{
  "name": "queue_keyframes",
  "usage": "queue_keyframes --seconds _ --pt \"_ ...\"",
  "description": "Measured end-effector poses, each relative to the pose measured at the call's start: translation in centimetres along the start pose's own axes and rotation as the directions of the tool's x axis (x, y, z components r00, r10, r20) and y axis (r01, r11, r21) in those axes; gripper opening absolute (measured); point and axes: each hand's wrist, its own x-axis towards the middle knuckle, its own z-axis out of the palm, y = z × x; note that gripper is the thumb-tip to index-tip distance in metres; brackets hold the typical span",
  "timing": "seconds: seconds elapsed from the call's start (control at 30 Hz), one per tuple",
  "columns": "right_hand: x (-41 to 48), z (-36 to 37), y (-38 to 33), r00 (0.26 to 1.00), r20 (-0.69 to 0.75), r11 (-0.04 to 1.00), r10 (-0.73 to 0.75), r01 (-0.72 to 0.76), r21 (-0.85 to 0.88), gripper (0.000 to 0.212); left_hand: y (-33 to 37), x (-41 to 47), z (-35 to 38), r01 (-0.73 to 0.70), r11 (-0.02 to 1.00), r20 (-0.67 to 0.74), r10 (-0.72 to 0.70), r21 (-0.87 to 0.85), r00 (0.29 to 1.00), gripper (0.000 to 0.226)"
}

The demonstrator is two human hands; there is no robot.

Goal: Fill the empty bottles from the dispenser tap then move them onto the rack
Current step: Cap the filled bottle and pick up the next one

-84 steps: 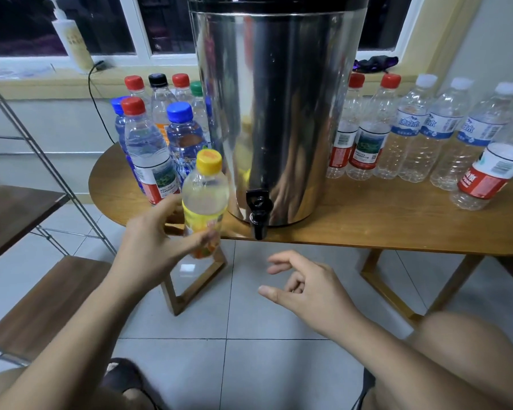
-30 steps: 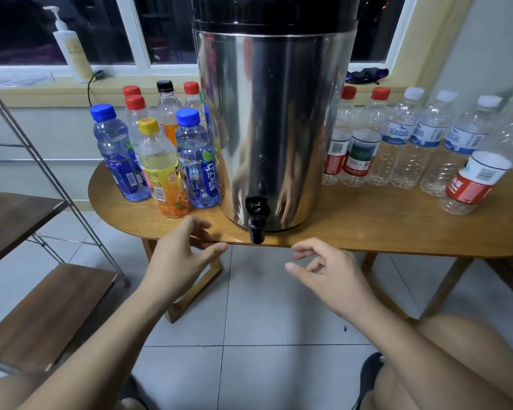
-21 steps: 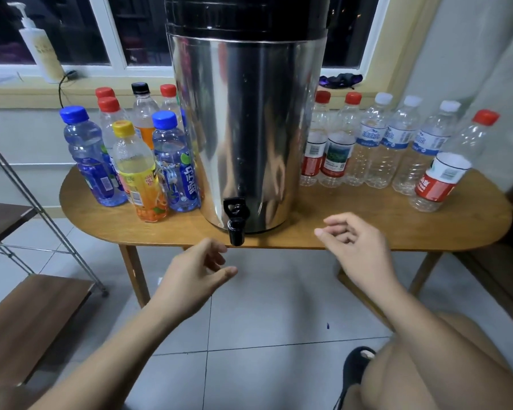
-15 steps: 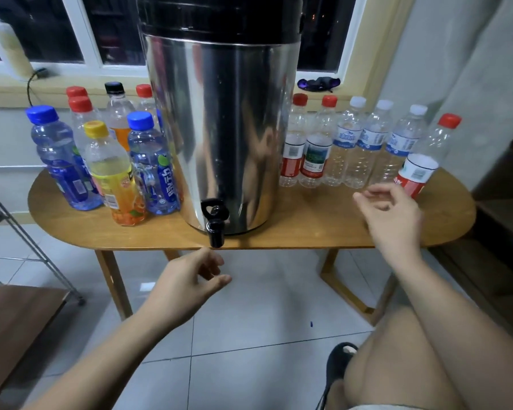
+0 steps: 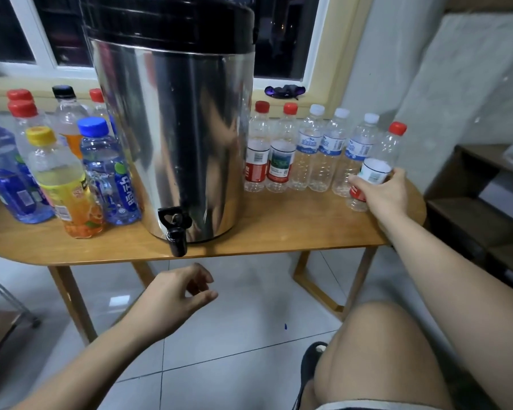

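The empty clear bottle with a red cap stands at the right end of the wooden table, the last in a row, its top leaning slightly to the right in this wide view. The right hand grasps it low down, fingers and thumb curled round the white-and-red label, with the bottle's base at the tabletop; whether it is lifted clear cannot be told. Just beside it to the left are three empty bottles with white caps and blue labels, then two with red caps, the nearest of these close to the steel dispenser. The dispenser sits mid-table under a black lid, its black tap hanging over the front edge. The left hand hovers below and in front of the tap, holding nothing, its fingers loosely bent. Left of the dispenser stand filled bottles: a yellow-capped bottle of orange drink in front, a blue-capped one beside it, and others with red, black and blue caps behind. A corner of a wooden shelf with a metal leg shows at the lower left edge, over the pale tiled floor.
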Motion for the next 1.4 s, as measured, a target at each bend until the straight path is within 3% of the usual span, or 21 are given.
queue_keyframes --seconds 0.27,0.47,0.63,0.8,1.13,1.4 --pt "0.1 0.2 -0.8 0.997 0.004 0.997 -0.076 0.076 0.018 0.061 -0.2 -0.1 -0.3 -0.012 1.000 -0.010 0.012 -0.002 1.000 0.022" --pt "-5.0 0.2 -3.1 0.986 0.092 0.983 -0.140 0.127 0.130 0.060 0.2 -0.5 -1.2 -0.013 1.000 -0.046 0.012 -0.021 0.999 0.021" --pt "-12.0 0.7 -5.6 0.941 0.264 0.960 -0.211 0.149 0.236 0.059 0.4 -1.0 -2.0 0.002 0.999 -0.056 -0.005 -0.047 0.998 0.021" --pt "-19.0 1.7 -6.5 0.856 0.412 0.924 -0.311 0.173 0.340 0.054 0.1 -1.7 -2.9 0.019 0.998 -0.076 -0.024 -0.061 0.997 0.021" --pt "-29.3 4.8 -4.3 0.651 0.686 0.946 -0.325 0.230 0.229 0.059 -0.2 -2.9 -5.2 0.023 0.991 -0.115 -0.038 -0.133 0.993 0.031" --pt "-31.4 6.8 -2.9 0.397 0.880 0.925 -0.261 0.364 0.110 0.061 0.9 -4.0 -6.8 -0.013 0.947 -0.170 -0.044 -0.321 0.984 0.044"
